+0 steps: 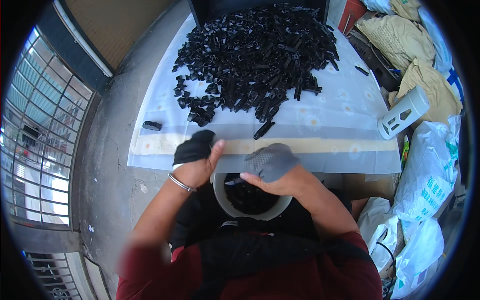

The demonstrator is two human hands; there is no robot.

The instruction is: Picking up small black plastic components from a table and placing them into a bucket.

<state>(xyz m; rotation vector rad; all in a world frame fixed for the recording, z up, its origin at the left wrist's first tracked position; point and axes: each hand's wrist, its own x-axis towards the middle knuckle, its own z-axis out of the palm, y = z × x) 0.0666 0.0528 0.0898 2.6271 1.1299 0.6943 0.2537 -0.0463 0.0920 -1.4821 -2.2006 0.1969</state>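
Note:
My left hand is over the front edge of the table, in a black glove or wrap that leaves the thumb bare. Its fingers are curled, and any small black part in them blends with the dark cloth. To its right, my right hand wears a grey glove with a bare thumb and is closed. From beside that thumb a small knife-like blade points left, above a pale bucket holding dark pieces. Beyond both hands lies a big heap of small black plastic parts, some loose toward the front.
A flowered plastic cover lies over the table. One black piece sits at the left and a white slotted plastic cylinder at the right edge. Sacks and plastic bags pile up on the right; a barred window is left.

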